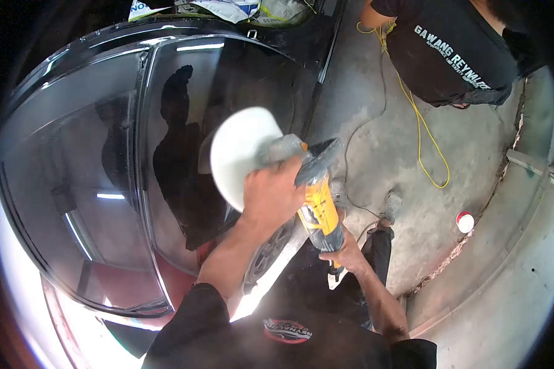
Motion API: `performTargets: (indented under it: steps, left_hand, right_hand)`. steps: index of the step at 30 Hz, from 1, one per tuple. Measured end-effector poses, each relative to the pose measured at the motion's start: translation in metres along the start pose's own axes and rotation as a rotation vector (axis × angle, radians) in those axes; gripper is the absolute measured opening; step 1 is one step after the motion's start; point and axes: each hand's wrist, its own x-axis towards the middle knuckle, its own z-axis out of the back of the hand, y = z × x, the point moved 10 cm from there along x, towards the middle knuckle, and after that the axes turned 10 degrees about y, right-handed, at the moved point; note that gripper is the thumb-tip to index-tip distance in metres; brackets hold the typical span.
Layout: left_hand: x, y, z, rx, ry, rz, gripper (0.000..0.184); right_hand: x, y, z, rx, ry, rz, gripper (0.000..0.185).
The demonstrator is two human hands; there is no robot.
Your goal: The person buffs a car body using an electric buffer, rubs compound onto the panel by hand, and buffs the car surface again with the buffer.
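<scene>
A yellow and black power polisher with a round white pad is held across the middle of the view. My left hand grips its front end, just behind the pad, with the fingers closed. At the rear, my right hand wraps around the dark handle. The pad is tilted and faces the glossy black car on the left; I cannot tell whether the two touch. Reflections of a dark figure and lights show on the car's surface. Part of the car's wheel appears below my left wrist.
Another person in a black shirt is at the upper right. A yellow cord and a thin dark cable lie on the concrete floor. A red and white tub stands near the right wall. Printed bags are at the top.
</scene>
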Motion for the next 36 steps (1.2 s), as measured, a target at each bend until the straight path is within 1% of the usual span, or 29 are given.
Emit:
performTargets:
  steps: [2, 3, 4, 6, 7, 8, 9, 11, 12, 14, 15, 16, 17, 18, 19, 20, 23, 25, 26, 27, 29, 31, 32, 34, 36]
  left_hand:
    - [-0.005, 0.001, 0.006, 0.009, 0.009, 0.000, 0.024]
    - [-0.004, -0.004, 0.016, 0.020, -0.031, -0.038, 0.024]
    - [0.001, -0.010, 0.029, 0.031, -0.072, -0.075, 0.024]
    - [0.018, -0.019, 0.057, 0.000, -0.160, -0.161, 0.025]
    - [0.031, -0.019, 0.067, -0.013, -0.143, -0.138, 0.024]
    - [0.042, -0.026, 0.082, 0.033, -0.220, -0.175, 0.024]
    - [0.052, -0.028, 0.091, 0.043, -0.216, -0.181, 0.022]
    - [0.064, -0.027, 0.102, 0.027, -0.252, -0.210, 0.024]
    - [0.061, -0.026, 0.101, 0.045, -0.250, -0.206, 0.025]
    - [0.049, -0.026, 0.096, 0.086, -0.246, -0.198, 0.026]
    - [0.039, -0.021, 0.089, 0.055, -0.224, -0.170, 0.026]
    - [0.022, -0.014, 0.078, 0.025, -0.201, -0.142, 0.026]
    - [0.006, -0.008, 0.067, -0.006, -0.179, -0.114, 0.027]
    - [-0.011, -0.006, 0.056, -0.008, -0.194, -0.134, 0.029]
    - [-0.026, -0.007, 0.051, -0.010, -0.209, -0.154, 0.032]
    - [-0.033, -0.007, 0.050, -0.027, -0.168, -0.118, 0.024]
    - [-0.039, -0.004, 0.058, -0.053, -0.179, -0.142, 0.024]
    - [-0.034, -0.003, 0.079, -0.059, -0.251, -0.192, 0.023]
    - [-0.027, -0.002, 0.092, -0.065, -0.291, -0.220, 0.022]
    - [-0.020, 0.001, 0.107, -0.064, -0.314, -0.214, 0.020]
    - [-0.004, 0.007, 0.132, -0.134, -0.414, -0.218, 0.023]
    - [0.004, 0.010, 0.146, -0.177, -0.440, -0.208, 0.023]
    - [0.004, 0.012, 0.151, -0.201, -0.444, -0.199, 0.023]
    - [-0.016, 0.020, 0.150, -0.210, -0.464, -0.172, 0.022]
    - [-0.047, 0.022, 0.146, -0.187, -0.475, -0.176, 0.022]
  right_hand:
    - [-0.002, 0.009, -0.006, -0.025, -0.011, 0.033, 0.089]
    - [-0.003, 0.016, -0.010, -0.038, -0.016, 0.048, 0.089]
    - [-0.002, 0.021, -0.009, -0.080, -0.041, 0.012, 0.087]
    - [0.009, 0.057, -0.006, -0.174, -0.072, 0.142, 0.084]
    - [0.016, 0.075, -0.004, -0.221, -0.087, 0.208, 0.082]
    - [0.025, 0.084, 0.003, -0.169, -0.122, 0.174, 0.076]
    - [0.033, 0.096, 0.005, -0.144, -0.141, 0.163, 0.076]
    - [0.044, 0.113, 0.009, -0.095, -0.177, 0.131, 0.075]
    - [0.049, 0.111, 0.011, -0.033, -0.161, 0.160, 0.075]
    - [0.043, 0.104, 0.007, -0.149, -0.148, 0.203, 0.076]
    - [0.036, 0.099, 0.003, -0.206, -0.142, 0.225, 0.077]
    - [0.029, 0.084, 0.001, -0.254, -0.115, 0.159, 0.080]
    - [0.020, 0.062, -0.003, -0.201, -0.098, 0.113, 0.081]
    - [0.011, 0.039, -0.009, -0.147, -0.081, 0.067, 0.083]
    - [0.003, 0.032, -0.014, -0.134, -0.069, 0.048, 0.084]
    - [-0.004, 0.027, -0.020, -0.121, -0.058, 0.029, 0.085]
    - [-0.011, 0.036, -0.026, -0.186, -0.065, 0.076, 0.085]
    - [-0.010, 0.048, -0.027, -0.207, -0.105, 0.138, 0.082]
    - [-0.006, 0.058, -0.020, -0.334, -0.163, 0.253, 0.078]
    - [-0.006, 0.078, -0.023, -0.345, -0.184, 0.234, 0.077]
    - [-0.008, 0.123, -0.027, -0.361, -0.230, 0.201, 0.075]
    - [-0.006, 0.138, -0.026, -0.316, -0.236, 0.131, 0.073]
    - [-0.008, 0.146, -0.026, -0.372, -0.253, 0.154, 0.072]
    - [-0.011, 0.150, -0.031, -0.454, -0.263, 0.171, 0.072]
    - [-0.022, 0.130, -0.035, -0.505, -0.246, 0.161, 0.073]
